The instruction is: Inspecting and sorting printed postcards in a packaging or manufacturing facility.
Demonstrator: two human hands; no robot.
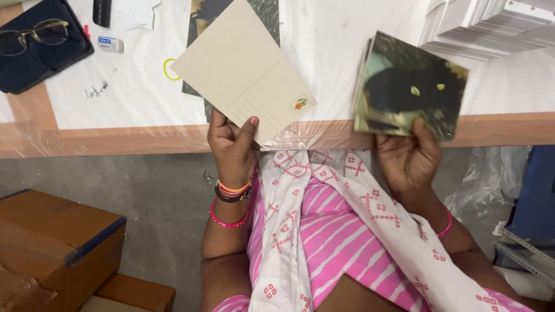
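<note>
Head view: left hand (232,144) pinching a cream rectangular paper postcard (243,72), blank side up, thumb on its lower edge, fingers (217,124) closed behind, card tilted above the white paper-covered tabletop (127,92). Right hand (407,159) gripping a small stack of dark green photo cards (410,86), thumb on front, held over the tabletop's front edge. Wire-rimmed spectacles (32,36) on a navy case (49,55) far left; brown cardboard box (55,242) on the floor.

1. A brown cardboard box (55,242) with a dark blue tape strip stands on the floor at lower left.
2. A small white eraser (110,44) with a blue label lies on the bench, just beside the dark case.
3. Clear plastic wrap (292,138) sits crumpled at the bench edge.
</note>
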